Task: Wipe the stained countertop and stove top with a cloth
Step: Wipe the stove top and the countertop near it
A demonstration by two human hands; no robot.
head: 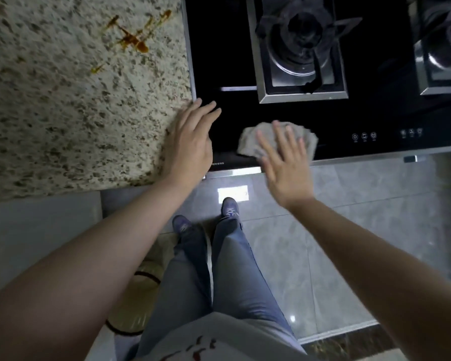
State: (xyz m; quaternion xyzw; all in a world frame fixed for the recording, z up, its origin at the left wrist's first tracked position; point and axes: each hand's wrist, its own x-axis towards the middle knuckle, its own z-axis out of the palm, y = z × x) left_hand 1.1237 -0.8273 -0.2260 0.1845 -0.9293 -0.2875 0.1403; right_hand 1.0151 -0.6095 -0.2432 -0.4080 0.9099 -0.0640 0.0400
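A crumpled grey cloth point(250, 142) lies on the black glass stove top point(219, 61), close to its front edge. My right hand point(284, 162) hovers over the cloth's near side with fingers spread, holding nothing. My left hand point(190, 142) is flat and open where the speckled granite countertop point(63, 113) meets the stove's left front corner. Brown sauce stains point(134, 37) streak the countertop at the far side, well beyond my left hand.
A gas burner with a metal surround point(300, 48) sits mid-stove, and a second burner point(443, 45) is at the right edge. Touch controls point(363, 136) line the stove's front right. Below are the grey tiled floor, my legs and a round bin point(138, 303).
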